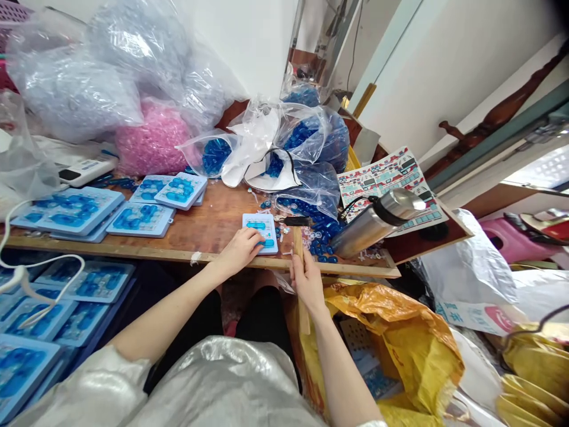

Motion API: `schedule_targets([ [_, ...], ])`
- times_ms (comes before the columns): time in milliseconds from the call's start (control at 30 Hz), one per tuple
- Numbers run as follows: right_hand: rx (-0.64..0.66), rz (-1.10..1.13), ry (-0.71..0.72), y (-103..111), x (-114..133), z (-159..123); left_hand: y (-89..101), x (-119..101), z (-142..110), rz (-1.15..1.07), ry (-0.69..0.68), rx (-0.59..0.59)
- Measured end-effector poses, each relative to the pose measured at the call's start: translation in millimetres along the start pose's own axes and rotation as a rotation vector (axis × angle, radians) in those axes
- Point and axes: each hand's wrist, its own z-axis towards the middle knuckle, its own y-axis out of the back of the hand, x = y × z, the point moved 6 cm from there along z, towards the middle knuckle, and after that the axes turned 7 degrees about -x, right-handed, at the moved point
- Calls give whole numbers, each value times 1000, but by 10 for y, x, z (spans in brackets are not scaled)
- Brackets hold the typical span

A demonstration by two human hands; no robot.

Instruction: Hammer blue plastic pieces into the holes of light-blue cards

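Note:
A small light-blue plastic case (271, 247) with bright blue capsule-shaped pieces in it lies near the table's front edge. My left hand (240, 250) grips its left side, the fingers curled over the edge and onto the pieces. To the right, my right hand (307, 277) is at the table edge beside a wooden strip (299, 243), fingers drawn together. Whatever they pinch is too small to make out. Loose dark-blue pieces (326, 244) and tiny clear parts are scattered just beyond that hand.
Filled cases (142, 218) are stacked on the left, with more in a lower container (84, 308). Bags of blue pieces (306, 172) and a pink bag (151, 139) line the back. A steel flask (373, 225) stands tilted in view at right, above an open yellow sack (400, 332).

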Motion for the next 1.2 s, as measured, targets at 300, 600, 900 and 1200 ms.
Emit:
schedule_targets([
  [300, 179, -511, 24, 47, 71, -213, -49, 25, -32, 57, -8, -9],
  [600, -61, -186, 35, 186, -72, -62, 16, 123, 251, -16, 65, -30],
  [900, -136, -95, 50, 144, -313, 22, -887, 310, 1455, 190, -71, 264],
  [1200, -66, 16, -55, 106, -404, 27, -575, 479, 1397, 25, 83, 124],
])
